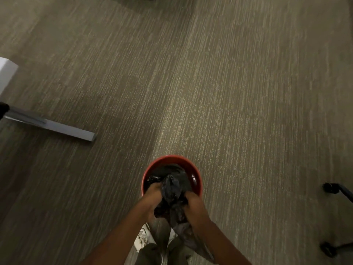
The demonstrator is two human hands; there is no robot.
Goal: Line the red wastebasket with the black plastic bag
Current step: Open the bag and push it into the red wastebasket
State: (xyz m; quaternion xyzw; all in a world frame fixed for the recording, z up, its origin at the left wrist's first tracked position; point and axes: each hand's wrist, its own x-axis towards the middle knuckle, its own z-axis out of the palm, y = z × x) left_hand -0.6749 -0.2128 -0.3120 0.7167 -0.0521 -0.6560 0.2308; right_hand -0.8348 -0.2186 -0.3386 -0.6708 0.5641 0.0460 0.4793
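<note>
A round red wastebasket (170,159) stands on the carpet just in front of my feet. A crumpled black plastic bag (172,190) is bunched over its near rim, part of it down inside the basket and a tail hanging toward my legs. My left hand (152,197) grips the bag on its left side at the basket's near edge. My right hand (194,204) grips the bag on its right side. Both hands are closed around the plastic, and the basket's near rim is hidden behind them.
Grey-brown carpet (210,83) spreads all around. A grey metal furniture foot (57,127) lies at the left, with a white object (6,73) above it. Black chair casters (330,188) sit at the right edge. My white shoe (142,240) shows below the basket.
</note>
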